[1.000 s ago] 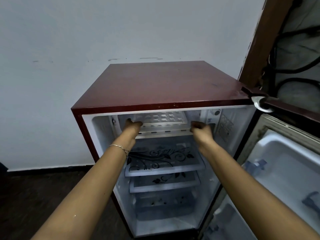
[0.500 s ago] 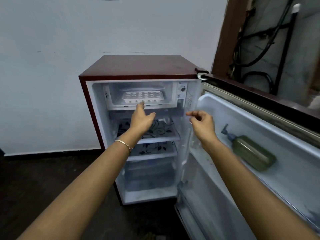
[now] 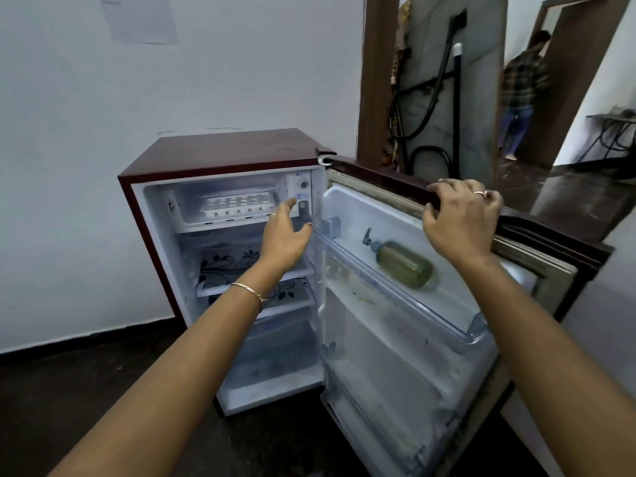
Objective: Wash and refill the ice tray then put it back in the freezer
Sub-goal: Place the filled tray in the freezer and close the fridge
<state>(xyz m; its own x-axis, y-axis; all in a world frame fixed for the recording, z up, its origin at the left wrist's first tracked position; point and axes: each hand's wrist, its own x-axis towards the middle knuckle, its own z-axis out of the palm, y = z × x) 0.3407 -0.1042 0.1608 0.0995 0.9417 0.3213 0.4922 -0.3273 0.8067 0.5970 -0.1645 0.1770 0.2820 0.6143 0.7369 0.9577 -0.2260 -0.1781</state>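
The ice tray [image 3: 237, 205] sits in the freezer compartment [image 3: 220, 226] at the top of the small red fridge [image 3: 223, 149], flat, its long axis running side to side across the opening. I cannot tell whether its cells hold water. The left hand [image 3: 285, 237] hangs in the fridge opening just below and to the right of the tray, fingers loose and apart, holding nothing; it is the nearer hand. The right hand [image 3: 461, 218] is well apart from the tray, fingers curled over the top edge of the open door [image 3: 378, 170], towards its outer end. With the tray in place, shutting the door looks like the step in hand, and the left hand lies in the door's swing path.
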